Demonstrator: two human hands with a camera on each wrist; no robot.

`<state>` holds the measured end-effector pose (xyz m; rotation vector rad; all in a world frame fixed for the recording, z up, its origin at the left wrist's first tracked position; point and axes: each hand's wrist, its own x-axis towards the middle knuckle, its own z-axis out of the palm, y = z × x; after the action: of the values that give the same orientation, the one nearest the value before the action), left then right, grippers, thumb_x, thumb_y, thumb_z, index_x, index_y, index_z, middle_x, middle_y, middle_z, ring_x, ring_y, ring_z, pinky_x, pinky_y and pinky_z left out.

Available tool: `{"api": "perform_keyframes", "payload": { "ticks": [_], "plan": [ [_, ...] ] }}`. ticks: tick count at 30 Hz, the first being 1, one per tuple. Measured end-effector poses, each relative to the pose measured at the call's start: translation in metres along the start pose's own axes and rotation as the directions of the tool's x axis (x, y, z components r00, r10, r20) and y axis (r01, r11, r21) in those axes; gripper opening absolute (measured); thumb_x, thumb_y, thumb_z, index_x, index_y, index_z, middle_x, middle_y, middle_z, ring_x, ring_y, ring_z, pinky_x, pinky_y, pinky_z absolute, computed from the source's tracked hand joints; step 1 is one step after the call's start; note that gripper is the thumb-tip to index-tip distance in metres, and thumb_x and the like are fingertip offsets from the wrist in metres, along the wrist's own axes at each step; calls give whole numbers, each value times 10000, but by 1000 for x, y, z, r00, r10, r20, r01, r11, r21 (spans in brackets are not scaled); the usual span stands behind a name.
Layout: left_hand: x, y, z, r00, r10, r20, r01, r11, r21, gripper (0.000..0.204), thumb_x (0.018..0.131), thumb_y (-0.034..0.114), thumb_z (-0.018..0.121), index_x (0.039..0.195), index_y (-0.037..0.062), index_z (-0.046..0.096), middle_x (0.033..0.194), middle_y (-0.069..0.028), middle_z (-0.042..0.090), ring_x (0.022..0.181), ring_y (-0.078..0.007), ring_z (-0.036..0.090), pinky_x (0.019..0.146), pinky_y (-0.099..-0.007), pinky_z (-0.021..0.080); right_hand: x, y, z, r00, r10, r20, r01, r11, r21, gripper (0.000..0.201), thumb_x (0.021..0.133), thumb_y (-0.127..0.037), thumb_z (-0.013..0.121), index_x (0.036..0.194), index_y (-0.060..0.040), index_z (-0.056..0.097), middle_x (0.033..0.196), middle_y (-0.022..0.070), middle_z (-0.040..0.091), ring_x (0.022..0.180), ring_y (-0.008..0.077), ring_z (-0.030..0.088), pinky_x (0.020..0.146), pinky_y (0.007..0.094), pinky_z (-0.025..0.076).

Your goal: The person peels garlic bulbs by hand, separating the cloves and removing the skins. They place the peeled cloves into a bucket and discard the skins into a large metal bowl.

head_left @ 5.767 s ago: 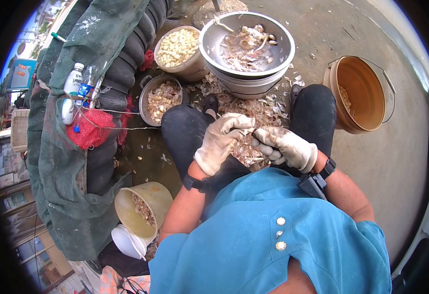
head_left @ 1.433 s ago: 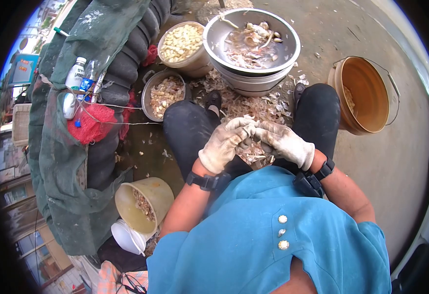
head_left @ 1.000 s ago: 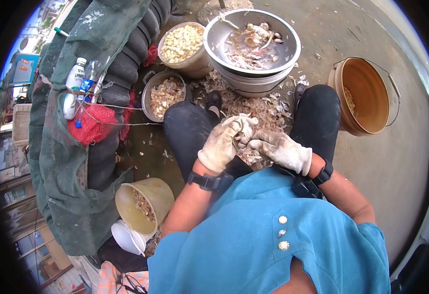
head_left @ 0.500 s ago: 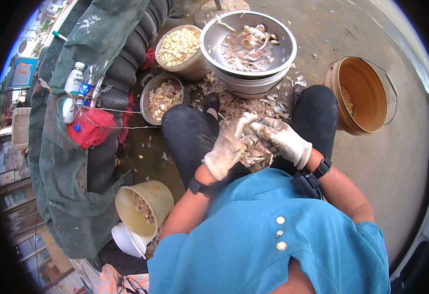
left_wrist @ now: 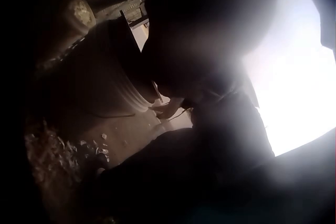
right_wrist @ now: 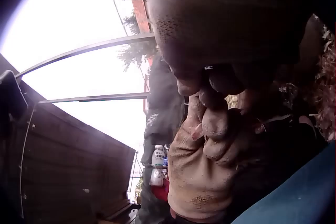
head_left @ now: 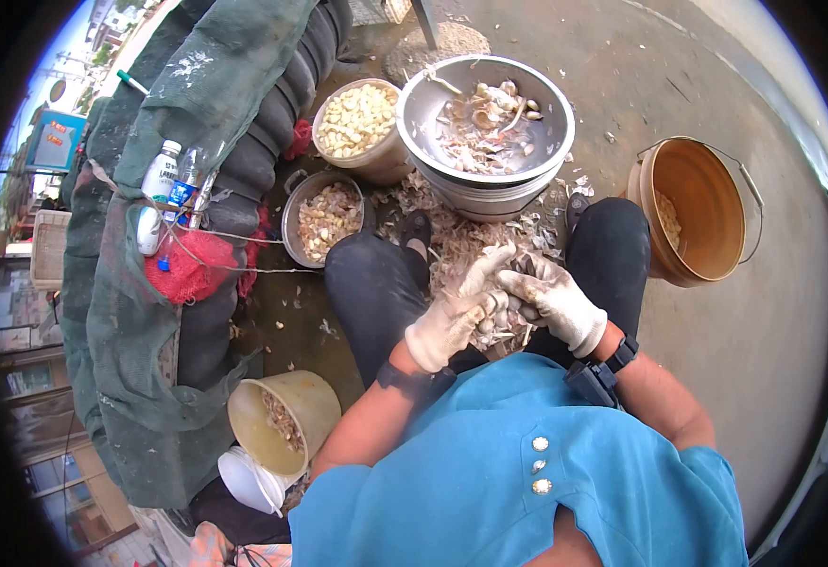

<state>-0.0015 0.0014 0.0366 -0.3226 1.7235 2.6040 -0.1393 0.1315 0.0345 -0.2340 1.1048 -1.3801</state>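
A tilted pale bucket (head_left: pixel 318 408) holds husks; a pot (head_left: pixel 287 225), mixed cloves; a tub (head_left: pixel 388 161), peeled cloves; the left hand (head_left: pixel 452 319) curls, its hold unclear; a steel bowl (head_left: pixel 422 118) holds garlic (head_left: pixel 490 118); the right hand (head_left: pixel 563 302) curls likewise; a brown bucket (head_left: pixel 712 203) holds pale pieces (head_left: pixel 666 219).

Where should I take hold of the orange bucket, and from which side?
The orange bucket is probably best gripped by the thicker middle of its wire handle, right hand coming from the right: the handle arcs outside the rim there.
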Motion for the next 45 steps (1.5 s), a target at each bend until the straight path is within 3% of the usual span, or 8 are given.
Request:
{"api": "perform_keyframes", "payload": {
  "ticks": [11, 13, 18, 23, 25, 31, 33, 45],
  "plan": [
    [23, 6, -32, 983, -170, -63, 179, 849, 498, 348, 991, 261, 488, 1254, 46, 568, 1021, -59, 562, 899, -171, 580, 778, -305, 506, -38, -90, -51, 844, -314, -435, 168, 925, -342, 195, 951, -280, 633, 941, -92, 582, 715, -28, 597, 475, -2, 399, 434, 157, 294],
    [33, -17, -59, 816, 146, 559, -578, 241, 780, 272, 981, 227, 485, 1167, 67, 600, 1047, -93, 579, 981, -252, 580, 844, -338, 498, -53, -110, -81, 672, -461, -579, 217, 871, -440, 197, 962, -291, 611, 994, -97, 599, 757, -24, 624, 506, -7, 418, 459, 154, 326],
    [56, 18, -56, 912, -20, 410, -333, 549, 767, 145, 835, 100, 597, 973, 69, 626, 1136, -91, 615, 1052, -304, 585, 847, -394, 498, -68, -124, -168, 349, -588, -729, -148, 734, -663, 263, 926, -290, 649, 1070, -72, 621, 835, 3, 682, 572, 34, 509, 512, 201, 398],
    [82, 23, -69, 832, -12, 555, -500, 418, 758, 133, 827, 78, 592, 959, 68, 613, 971, -113, 624, 876, -333, 618, 747, -408, 506, -43, -137, -152, 584, -464, -666, -125, 759, -639, 187, 929, -264, 642, 890, -88, 594, 697, -15, 616, 562, 24, 477, 515, 203, 379],
    [92, 17, -78, 899, -266, 348, -22, 767, 641, 133, 844, 86, 581, 970, 75, 621, 891, -111, 608, 836, -330, 610, 707, -413, 490, -18, -149, -119, 696, -418, -584, -140, 718, -681, 191, 923, -245, 648, 886, -63, 601, 715, -6, 607, 606, 38, 473, 554, 221, 397],
    [107, 16, -113, 767, 130, 628, -579, 562, 591, 190, 922, 198, 551, 1012, 59, 643, 866, -102, 608, 768, -308, 602, 676, -398, 477, 91, -160, -61, 946, -192, -260, -113, 557, -823, 330, 906, -243, 664, 1118, 8, 639, 921, 110, 683, 829, 158, 620, 781, 316, 491],
    [110, 26, -113, 811, -44, 583, -280, 846, 454, 239, 939, 241, 551, 1037, 41, 638, 897, -113, 626, 786, -307, 605, 684, -395, 479, 134, -148, -62, 969, -225, -96, 21, 467, -884, 274, 900, -219, 678, 1077, -12, 646, 856, 65, 670, 768, 134, 603, 739, 289, 493],
    [151, 6, -117, 702, 123, 701, -507, 778, 371, 279, 998, 269, 492, 1039, 43, 649, 941, -120, 635, 899, -312, 612, 775, -387, 481, 265, -113, -46, 991, 111, 77, 98, -198, -975, 428, 885, -445, 625, 1207, -163, 623, 1003, 146, 692, 1001, 335, 656, 851, 442, 492]
  ]
}}
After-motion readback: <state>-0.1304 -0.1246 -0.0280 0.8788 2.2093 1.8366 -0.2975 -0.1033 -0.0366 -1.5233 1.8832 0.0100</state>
